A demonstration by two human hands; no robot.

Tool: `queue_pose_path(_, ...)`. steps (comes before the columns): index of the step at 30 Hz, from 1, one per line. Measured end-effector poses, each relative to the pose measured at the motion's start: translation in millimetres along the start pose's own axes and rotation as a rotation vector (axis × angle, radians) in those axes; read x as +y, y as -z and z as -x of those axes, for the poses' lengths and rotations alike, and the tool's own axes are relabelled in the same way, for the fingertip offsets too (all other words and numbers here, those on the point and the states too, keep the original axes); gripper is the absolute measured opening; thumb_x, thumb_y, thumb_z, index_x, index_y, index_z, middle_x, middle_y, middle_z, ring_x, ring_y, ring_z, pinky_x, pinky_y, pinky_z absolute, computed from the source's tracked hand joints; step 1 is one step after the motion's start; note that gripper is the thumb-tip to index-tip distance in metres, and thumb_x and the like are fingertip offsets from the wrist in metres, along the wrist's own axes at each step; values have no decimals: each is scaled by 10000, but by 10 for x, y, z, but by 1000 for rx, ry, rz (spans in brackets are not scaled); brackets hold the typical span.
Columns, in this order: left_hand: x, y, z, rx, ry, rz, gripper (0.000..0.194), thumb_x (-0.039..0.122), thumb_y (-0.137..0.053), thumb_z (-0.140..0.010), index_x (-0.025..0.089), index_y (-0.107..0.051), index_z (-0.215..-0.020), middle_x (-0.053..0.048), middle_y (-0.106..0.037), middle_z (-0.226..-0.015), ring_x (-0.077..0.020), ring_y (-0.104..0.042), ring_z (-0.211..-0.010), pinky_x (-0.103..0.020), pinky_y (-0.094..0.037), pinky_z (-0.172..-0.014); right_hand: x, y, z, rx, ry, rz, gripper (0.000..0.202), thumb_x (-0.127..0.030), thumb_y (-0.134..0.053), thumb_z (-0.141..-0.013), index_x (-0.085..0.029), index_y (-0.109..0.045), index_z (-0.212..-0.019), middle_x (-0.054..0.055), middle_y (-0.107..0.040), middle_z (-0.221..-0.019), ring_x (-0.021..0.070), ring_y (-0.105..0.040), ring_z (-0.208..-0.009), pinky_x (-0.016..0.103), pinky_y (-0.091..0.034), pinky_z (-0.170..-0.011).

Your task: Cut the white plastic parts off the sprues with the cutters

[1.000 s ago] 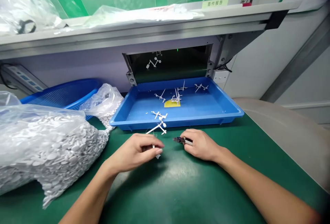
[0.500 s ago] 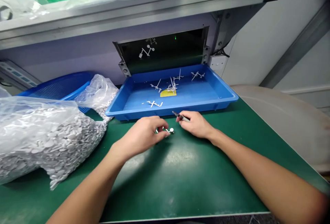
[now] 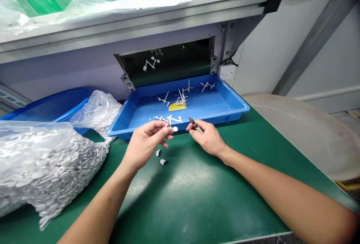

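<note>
My left hand (image 3: 149,139) is closed in a pinch on a white plastic sprue (image 3: 175,129) with a round disc at its end. It is raised above the table near the front wall of the blue tray (image 3: 230,115). To its right, my right hand (image 3: 207,136) is wrapped round a slim tool (image 3: 194,124) with a dark pointed tip and a pale handle; its exact kind is unclear. The tip points up and left, apart from the sprue. Below my left hand, two small grey pieces (image 3: 163,162) lie on the green table (image 3: 194,191).
Several white sprues (image 3: 181,99) and a yellow patch (image 3: 174,107) are in the tray. Clear bags of white discs (image 3: 62,172) stand on the left before a blue basket (image 3: 45,105). A metal shelf edge (image 3: 140,23) crosses above; a dark opening (image 3: 171,60) is behind the tray.
My left hand has lifted the white sprue from low over the table. The two grey pieces have come into sight beneath it. My right hand still holds the tool. The view has shifted slightly.
</note>
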State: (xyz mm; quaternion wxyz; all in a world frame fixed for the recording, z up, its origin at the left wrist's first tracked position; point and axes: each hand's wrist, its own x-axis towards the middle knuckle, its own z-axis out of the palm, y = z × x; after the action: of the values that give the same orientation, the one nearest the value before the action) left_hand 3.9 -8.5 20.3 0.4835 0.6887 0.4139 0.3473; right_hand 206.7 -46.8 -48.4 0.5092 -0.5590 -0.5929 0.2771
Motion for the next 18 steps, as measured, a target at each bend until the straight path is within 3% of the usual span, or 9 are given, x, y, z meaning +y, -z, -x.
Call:
queue_pose_path(3,-118,4,25,165,36,328,271,316,-765,-752,136,-703,-945,-79,-669,-1024,-137,-624,-789,-185,-507,-541,-81,-93,124,-7,156,132,144,-186,-534,-803,-205,-645,-894,-12,-628,-809,141,-553,-723,253,-416,-688)
queue_pose_path(6,-234,-65,66,263,36,466,265,287,-789,-727,144,-712,-937,-53,-658,-1001,-118,-619,-781,-177,-531,-567,-109,-189,223,-61,254,291,184,-150,-547,-782,-211,-641,-928,9,-625,-847,170,-558,-797,280,-425,-736)
queue_pose_path(12,-297,-191,183,268,-2,441,236,310,-759,-766,151,-703,-931,-54,-692,-953,-179,-653,-872,-249,-593,-646,-115,-262,252,-52,265,399,267,-133,-536,-784,-217,-615,-1025,34,-631,-966,209,-557,-895,334,-437,-816)
queue_pose_path(18,-296,-242,231,275,-19,402,196,300,-745,-784,136,-713,-887,-55,-715,-923,-172,-666,-800,-283,-602,-679,-118,-218,234,-31,263,406,276,-118,-529,-781,-229,-601,-1024,25,-629,-975,214,-549,-897,346,-433,-815)
